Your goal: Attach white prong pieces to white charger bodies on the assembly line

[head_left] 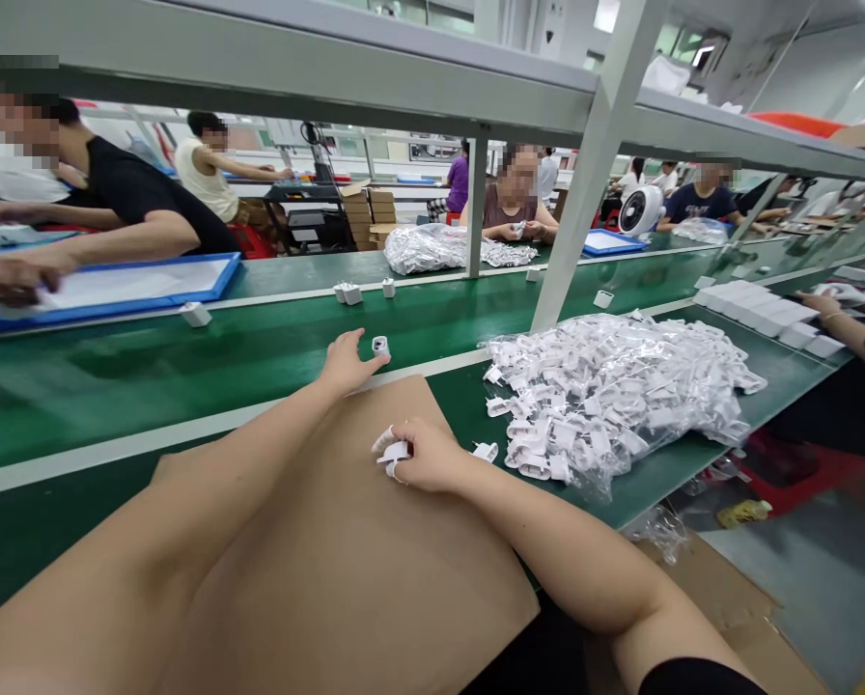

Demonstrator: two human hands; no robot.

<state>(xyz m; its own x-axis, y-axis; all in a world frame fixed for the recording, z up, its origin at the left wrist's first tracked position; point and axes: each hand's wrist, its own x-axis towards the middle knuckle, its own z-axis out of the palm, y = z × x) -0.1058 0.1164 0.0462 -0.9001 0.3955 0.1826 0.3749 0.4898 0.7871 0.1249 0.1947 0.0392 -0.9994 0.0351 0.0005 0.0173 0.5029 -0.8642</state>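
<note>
My left hand reaches over the green conveyor belt with thumb and fingers apart. Just beyond its thumb tip stands a small white plastic housing with a dark opening on top; whether the thumb touches it I cannot tell. Above the brown cardboard sheet, my right hand is closed on a white plastic piece, like a charger shell. White coverings show on its fingertips. Right of that hand, a heap of similar white shells lies partly under clear plastic, with one loose shell nearby.
Several white housings sit along the belt. A metal post and overhead shelf stand in front. Co-workers sit opposite; one person's arm crosses a blue-rimmed tray. White boxes line the right.
</note>
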